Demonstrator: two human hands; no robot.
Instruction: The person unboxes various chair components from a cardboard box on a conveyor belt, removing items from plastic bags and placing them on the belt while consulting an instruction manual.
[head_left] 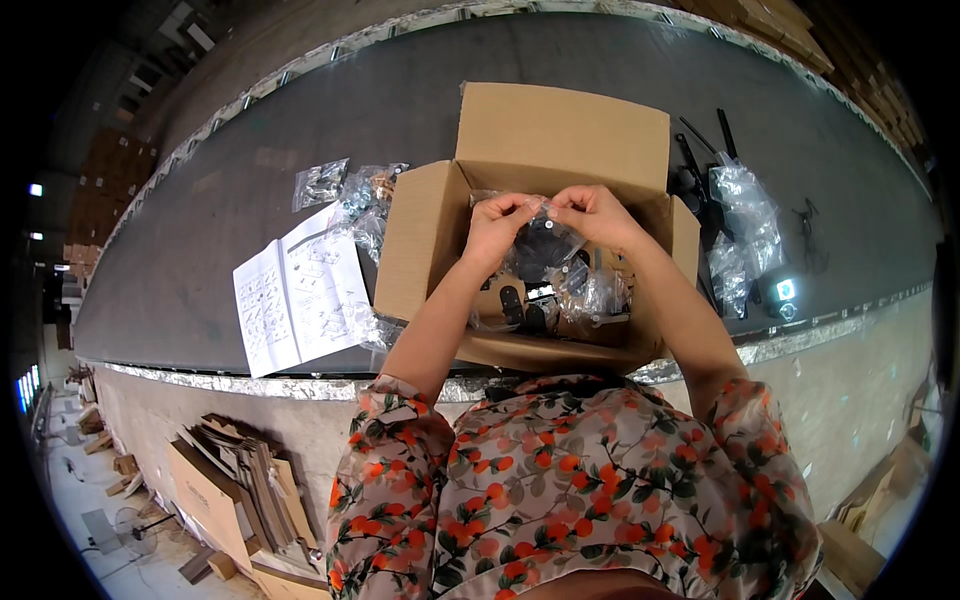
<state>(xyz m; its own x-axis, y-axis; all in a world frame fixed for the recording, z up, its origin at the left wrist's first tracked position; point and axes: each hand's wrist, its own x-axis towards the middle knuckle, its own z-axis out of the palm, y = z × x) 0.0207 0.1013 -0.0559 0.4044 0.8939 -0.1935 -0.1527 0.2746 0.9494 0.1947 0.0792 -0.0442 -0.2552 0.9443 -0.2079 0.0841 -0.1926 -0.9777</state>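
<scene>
Fingers (520, 208) above dark belt (200, 260), perhaps warehouse.

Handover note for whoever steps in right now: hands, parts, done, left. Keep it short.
Left hand and right hand: both pinch the top edge of a clear plastic bag with dark parts inside, held over the open cardboard box.
Box sits on the dark conveyor belt; more bagged black parts already lie inside it.
Left of the box: a printed instruction sheet and small clear bags of hardware.
Right of the box: loose black parts and more clear bags.
Done: some parts are in the box.
Left: the held bag is not set down; box flaps are open.
</scene>
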